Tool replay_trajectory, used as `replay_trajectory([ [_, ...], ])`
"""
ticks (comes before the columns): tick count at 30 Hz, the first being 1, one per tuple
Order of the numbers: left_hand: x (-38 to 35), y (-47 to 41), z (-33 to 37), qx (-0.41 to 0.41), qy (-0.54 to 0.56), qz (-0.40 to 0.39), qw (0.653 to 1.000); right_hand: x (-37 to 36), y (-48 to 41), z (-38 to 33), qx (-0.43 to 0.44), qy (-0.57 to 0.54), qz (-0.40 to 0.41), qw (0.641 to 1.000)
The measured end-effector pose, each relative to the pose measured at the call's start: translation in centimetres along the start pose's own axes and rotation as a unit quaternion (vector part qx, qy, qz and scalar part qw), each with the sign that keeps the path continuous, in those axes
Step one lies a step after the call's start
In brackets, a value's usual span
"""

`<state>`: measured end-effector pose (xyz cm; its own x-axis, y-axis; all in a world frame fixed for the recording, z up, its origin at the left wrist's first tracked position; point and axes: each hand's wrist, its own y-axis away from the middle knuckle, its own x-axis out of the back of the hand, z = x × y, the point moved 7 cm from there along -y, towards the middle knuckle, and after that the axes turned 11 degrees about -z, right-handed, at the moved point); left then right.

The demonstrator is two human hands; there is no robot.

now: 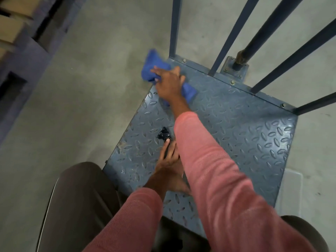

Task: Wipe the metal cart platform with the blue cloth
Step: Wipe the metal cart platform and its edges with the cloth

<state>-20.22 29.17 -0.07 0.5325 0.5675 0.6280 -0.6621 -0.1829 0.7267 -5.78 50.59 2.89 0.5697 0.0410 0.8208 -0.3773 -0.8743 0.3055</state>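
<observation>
Under my right hand [169, 82], at the far left corner of the metal cart platform [236, 128]: the blue cloth [153, 64], bunched. Fingers curled down into the folds, thumb spread toward the rail side; grasping it, palm pressing down. One end of the cloth sticks out past my fingertips, over the platform's edge and above the concrete floor [91, 88]. The other end trails out beside my wrist, lying on the tread plate.

Platform is grey-blue, raised diamond pattern, some rust-coloured scuffing near the left edge.

Left hand [168, 166] nearer to me, low on the plate, partly hidden under my right forearm. Visible fingers straight, released, grasping nothing I can make out. One fingertip touching a small black crumpled scrap [164, 134] that lies on the plate just beyond it.

Both arms in pink sleeves [209, 170], right crossing over left.

Beyond the cloth hand: dark upright bars [231, 35] rising from the platform's far edge, bolts along that edge, and a round pole set in a bolted base plate [234, 67].

Far off to the left of both hands: blurred shelving [16, 33]. My knee in dark trousers [81, 197] just left of the platform's near corner.
</observation>
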Motion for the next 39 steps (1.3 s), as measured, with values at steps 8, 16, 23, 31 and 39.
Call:
replay_trajectory([
  [8, 0.8, 0.3, -0.1, -0.006, 0.060, 0.086, 0.994, 7.0, 9.6, 9.0, 0.024, -0.297, 0.116, 0.948],
  [16, 0.8, 0.4, -0.2, -0.022, 0.066, 0.093, 0.993, 2.4, 24.3, 20.1, -0.216, -0.057, 0.339, 0.914],
  [23, 0.7, 0.1, -0.4, -0.004, 0.044, 0.075, 0.996, 0.4, 18.4, 9.3, 0.054, -0.134, 0.152, 0.978],
  [31, 0.9, 1.5, 0.3, -0.019, 0.048, 0.096, 0.994, 0.3, 29.3, 17.1, -0.167, -0.228, 0.263, 0.923],
  [39, 0.9, 4.9, -0.7, -0.099, 0.113, 0.154, 0.977, -1.8, 32.2, 18.2, -0.089, -0.139, 0.244, 0.956],
])
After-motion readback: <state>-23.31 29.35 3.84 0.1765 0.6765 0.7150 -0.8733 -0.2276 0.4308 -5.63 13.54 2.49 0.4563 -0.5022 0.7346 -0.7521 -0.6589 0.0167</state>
